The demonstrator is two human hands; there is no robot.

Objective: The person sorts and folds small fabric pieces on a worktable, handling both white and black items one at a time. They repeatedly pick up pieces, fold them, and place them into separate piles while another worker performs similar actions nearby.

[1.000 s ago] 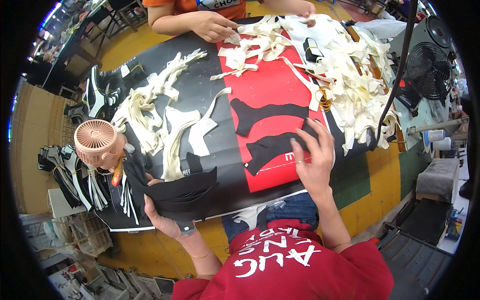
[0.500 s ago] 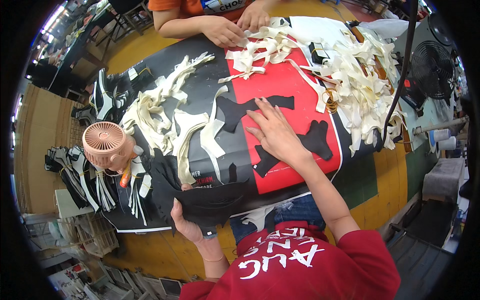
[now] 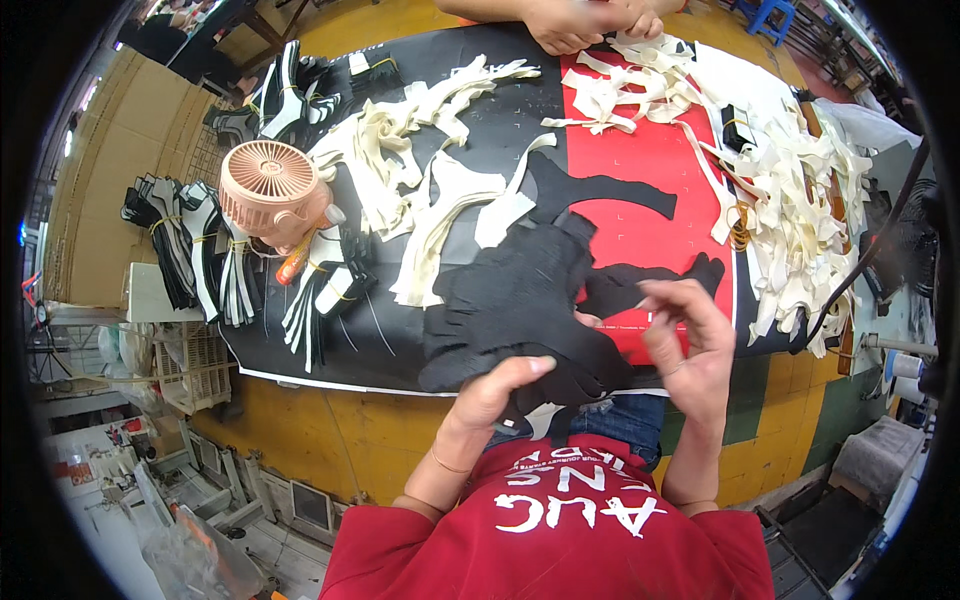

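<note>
My left hand (image 3: 500,388) grips a thick bundle of black fabric pieces (image 3: 515,295), thumb on top and the other fingers mostly hidden beneath. The bundle fans out above the near table edge. To its right my right hand (image 3: 692,345) is raised with bent fingers, thumb and fingertips apart, and no piece shows in it. Beyond it a black cut piece (image 3: 655,285) lies on the red part of the table cover (image 3: 640,235), partly hidden by the bundle and my right hand. Another curved black piece (image 3: 615,190) lies farther off across the red and black parts.
Cream fabric strips (image 3: 375,165) spread over the left half, with a larger cream heap (image 3: 800,220) at right. A pink fan (image 3: 272,195) and tied black-and-white bundles (image 3: 175,235) stand at left. Across the table, a co-worker's hands (image 3: 590,22) meet near more cream strips (image 3: 635,90).
My left hand has brought the black bundle rightward and up over the table. My right hand has lifted off the black pieces and drawn back toward me. The whole view has shifted.
</note>
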